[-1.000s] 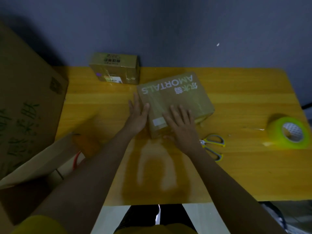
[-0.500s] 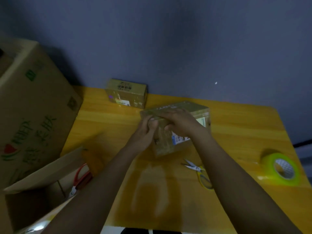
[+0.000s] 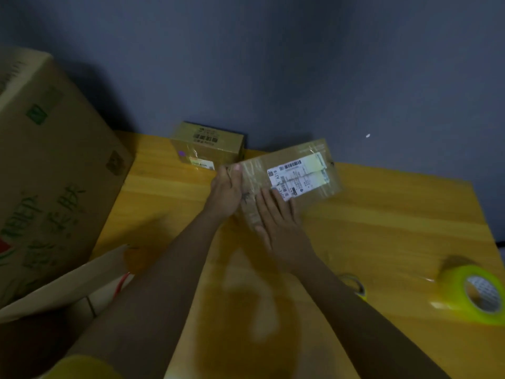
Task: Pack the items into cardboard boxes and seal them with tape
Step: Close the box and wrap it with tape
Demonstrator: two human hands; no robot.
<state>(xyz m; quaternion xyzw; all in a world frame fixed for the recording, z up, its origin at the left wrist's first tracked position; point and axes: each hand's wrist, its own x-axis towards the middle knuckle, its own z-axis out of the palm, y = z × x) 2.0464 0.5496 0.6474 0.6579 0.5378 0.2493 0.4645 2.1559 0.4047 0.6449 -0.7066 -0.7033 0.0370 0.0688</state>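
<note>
Taped cardboard box, light-looking, stiff, slick film. Left hand clamped round left edge; right hand flat, fingers spread, gripping nothing. Best held at corners.

Cardboard box under glossy tape; table glossy wood; wall matt.

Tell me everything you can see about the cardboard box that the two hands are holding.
The cardboard box is brown, flat and rectangular, wrapped in glossy clear tape. Its upward face carries a white shipping label with barcodes and a pale yellow strip along the label's far edge. It is tilted up over the yellow table, near the wall. The left hand grips its left end, thumb over the top corner; the right hand lies flat against its near side, fingers reaching the label.
</note>
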